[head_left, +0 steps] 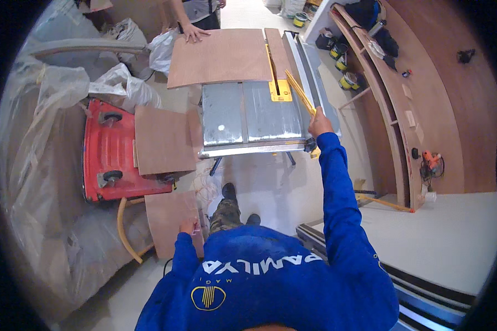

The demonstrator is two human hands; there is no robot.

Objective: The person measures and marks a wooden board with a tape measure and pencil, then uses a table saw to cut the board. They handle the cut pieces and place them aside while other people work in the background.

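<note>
My right hand [321,122] grips a long yellow push stick [298,88], held over the right side of a grey table saw [250,113] beside its yellow throat plate [280,94]. A wide plywood sheet [221,60] lies across the saw top, with a narrow strip [276,47] along its right side by the fence [298,58]. A co-worker's hand [195,32] rests spread on the sheet's far edge. My left hand [188,226] is low at my side, fingers curled by a leaning plywood panel [165,220]; what it holds, if anything, is unclear.
An upturned red platform cart [105,154] with another plywood piece [163,140] sits left of the saw, amid plastic-covered items [44,231] and white sacks [124,85]. Right are paint cans [345,77], a long wooden cabinet [397,110], an orange power tool [431,163] and stacked metal lengths [431,298].
</note>
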